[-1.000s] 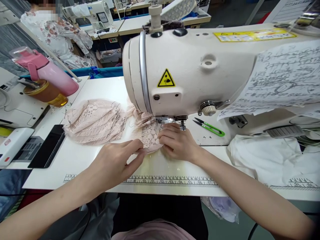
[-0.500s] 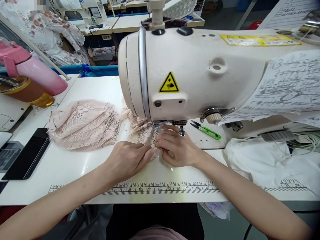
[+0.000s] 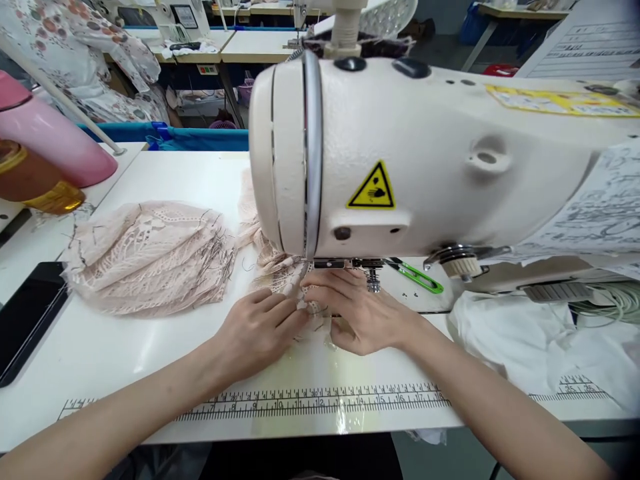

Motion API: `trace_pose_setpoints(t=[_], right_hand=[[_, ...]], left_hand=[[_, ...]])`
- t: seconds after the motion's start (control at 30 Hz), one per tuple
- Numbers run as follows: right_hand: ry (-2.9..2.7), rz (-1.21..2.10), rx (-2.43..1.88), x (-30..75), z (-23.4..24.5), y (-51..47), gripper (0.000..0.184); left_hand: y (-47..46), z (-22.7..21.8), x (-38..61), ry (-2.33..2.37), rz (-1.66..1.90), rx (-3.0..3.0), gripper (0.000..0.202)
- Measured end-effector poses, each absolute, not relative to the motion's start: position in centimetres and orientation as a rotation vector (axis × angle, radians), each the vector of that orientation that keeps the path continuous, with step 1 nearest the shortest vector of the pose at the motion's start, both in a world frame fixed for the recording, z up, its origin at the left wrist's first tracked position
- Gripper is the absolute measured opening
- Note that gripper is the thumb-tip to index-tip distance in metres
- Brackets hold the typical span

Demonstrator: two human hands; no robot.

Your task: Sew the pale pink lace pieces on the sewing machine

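A cream sewing machine (image 3: 420, 160) stands over the table, its head above my hands. Pale pink lace fabric (image 3: 280, 273) runs from behind the machine head to my fingers. My left hand (image 3: 265, 330) is closed on the edge of this lace, left of the needle area. Just in front of the presser parts, my right hand (image 3: 355, 310) lies over the lace with its fingers bent and together, pressing it down. The machine head hides the needle and some of the cloth.
A heap of pink lace (image 3: 150, 257) lies left, beside a black phone (image 3: 33, 320). Green thread snips (image 3: 417, 277) rest behind my right hand. White cloth (image 3: 515, 333) lies right. A printed ruler (image 3: 320, 401) lines the front edge. A person's floral sleeve (image 3: 115, 40) shows far left.
My view has shifted and come closer to the machine. My hands have drawn slightly apart, and the right-hand fingers now lie flatter over the lace instead of pinching near the left thumb.
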State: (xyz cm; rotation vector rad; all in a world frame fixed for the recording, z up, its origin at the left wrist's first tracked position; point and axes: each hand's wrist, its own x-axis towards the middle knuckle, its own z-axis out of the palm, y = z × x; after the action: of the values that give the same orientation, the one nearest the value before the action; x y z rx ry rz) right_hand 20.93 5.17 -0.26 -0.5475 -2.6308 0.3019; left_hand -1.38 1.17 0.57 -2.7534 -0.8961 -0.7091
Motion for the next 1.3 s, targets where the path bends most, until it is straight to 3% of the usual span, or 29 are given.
trace_pose_setpoints(t=[0.17,0.5,0.77,1.03,1.3], right_hand=[[-2.558,0.1,-0.492,21.1,-1.1,5.3,0.011],[-2.51,0.192,-0.501,21.1,-1.6,5.3,0.018],[-2.465,0.213,-0.471,20.7,-1.2,5.1,0.017],[-2.382,0.142,-0.462,20.9,-1.8,5.6,0.014],[-2.39,-0.044,-0.736,21.1,-1.3,5.0,0.018]], left_hand=[[1.0,0.5,-1.8,-0.947,-0.714,-2.687,0.012],[2.1,-0.7,-2.0,-0.934,-0.619,-2.784,0.026],[2.1,-1.2,-2.1,-0.981,-0.595,-2.802,0.025],[2.2,-1.0,-1.8,-1.006,-0.577,-2.814,0.029],[2.3,-1.1,-1.3,-0.999,-0.612,-2.79,0.03]])
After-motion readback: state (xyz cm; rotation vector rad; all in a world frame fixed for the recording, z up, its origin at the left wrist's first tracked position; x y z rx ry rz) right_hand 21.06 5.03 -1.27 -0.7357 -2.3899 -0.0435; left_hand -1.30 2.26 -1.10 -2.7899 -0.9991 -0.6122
